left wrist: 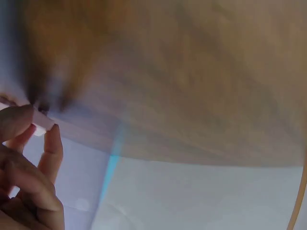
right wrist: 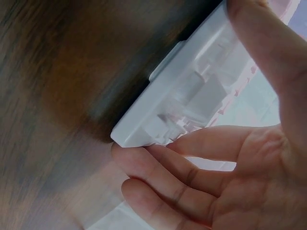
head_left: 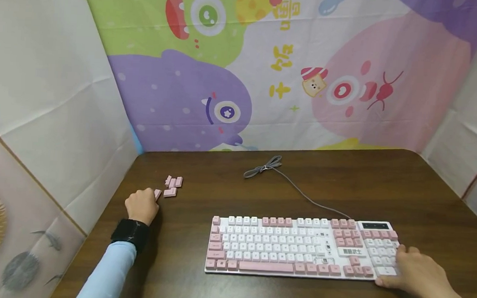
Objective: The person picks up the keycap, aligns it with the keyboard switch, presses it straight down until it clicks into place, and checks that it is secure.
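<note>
In the head view my left hand [head_left: 142, 206] is at the left of the table. Its thumb and fingertips pinch a small pink keycap [left wrist: 44, 120], seen in the left wrist view. Just beyond it lies a loose group of pink keycaps [head_left: 173, 182]. A white and pink keyboard [head_left: 268, 267] lies flat at the front right. My right hand [head_left: 422, 271] holds its right end, thumb along the front edge and fingers against the right side. Close up in the right wrist view, the fingertips [right wrist: 132, 160] meet the white case at a corner.
A grey cable [head_left: 305, 195] runs from the keyboard's back edge to a tied bundle [head_left: 263, 167] near the table's far side. Behind the brown table [head_left: 204, 178] hangs a cartoon-printed cloth [head_left: 280, 119]. Pale cloth walls [head_left: 64, 68] stand at both sides.
</note>
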Demonstrator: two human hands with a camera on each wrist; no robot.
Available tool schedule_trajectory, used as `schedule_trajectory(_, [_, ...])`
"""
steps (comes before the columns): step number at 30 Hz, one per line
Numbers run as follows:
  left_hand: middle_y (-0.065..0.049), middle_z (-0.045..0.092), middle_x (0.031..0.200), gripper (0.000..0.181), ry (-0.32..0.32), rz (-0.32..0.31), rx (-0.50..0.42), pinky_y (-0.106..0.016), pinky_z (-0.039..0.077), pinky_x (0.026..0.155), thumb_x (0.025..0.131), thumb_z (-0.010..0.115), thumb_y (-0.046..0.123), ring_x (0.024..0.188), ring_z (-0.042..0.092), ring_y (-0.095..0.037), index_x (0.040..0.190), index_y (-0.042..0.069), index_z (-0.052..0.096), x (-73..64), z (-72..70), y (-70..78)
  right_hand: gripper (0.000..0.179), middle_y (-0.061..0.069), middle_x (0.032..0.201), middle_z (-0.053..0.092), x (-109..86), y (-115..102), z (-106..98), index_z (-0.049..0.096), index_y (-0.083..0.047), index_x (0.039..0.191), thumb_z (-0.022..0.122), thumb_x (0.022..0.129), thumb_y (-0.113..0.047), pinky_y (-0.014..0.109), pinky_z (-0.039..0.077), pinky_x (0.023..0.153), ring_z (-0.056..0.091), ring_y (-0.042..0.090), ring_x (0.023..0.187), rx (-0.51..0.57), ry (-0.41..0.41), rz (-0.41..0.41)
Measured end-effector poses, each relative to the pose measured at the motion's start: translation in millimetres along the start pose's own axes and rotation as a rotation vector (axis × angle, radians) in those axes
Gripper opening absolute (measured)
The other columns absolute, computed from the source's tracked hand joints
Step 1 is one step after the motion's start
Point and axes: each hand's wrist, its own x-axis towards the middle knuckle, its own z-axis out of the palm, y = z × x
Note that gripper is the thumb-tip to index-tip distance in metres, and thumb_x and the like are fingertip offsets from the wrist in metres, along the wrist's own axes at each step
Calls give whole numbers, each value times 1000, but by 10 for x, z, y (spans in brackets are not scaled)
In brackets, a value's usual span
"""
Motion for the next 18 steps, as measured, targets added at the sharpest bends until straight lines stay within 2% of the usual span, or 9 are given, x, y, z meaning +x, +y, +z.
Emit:
schedule_trajectory(4, [-31,64,72,14,-28,-1,5,-51,43,45,72,61,4,60,60,-44,76,-8,66,-99,-52,76,102,29,83,54,-23,-15,-19,50,22,103,73,55,-65,51,47,57,57,41,70,3,18,-2])
schedule_trajectory(8, [-30,64,71,14,-29,10,14,-50,42,45,71,62,5,59,60,-43,74,-8,65,-179,-87,140,102,30,83,54,-30,-11,-22,49,23,103,73,55,-64,52,47,58,57,41,71,3,16,-1])
schedule_trajectory(18, [-28,65,67,9,-26,90,50,-49,42,42,67,65,6,55,60,-41,67,-3,65,-470,-186,349,106,30,84,54,-5,-5,9,49,23,106,71,55,-67,52,48,59,57,41,72,9,-4,12])
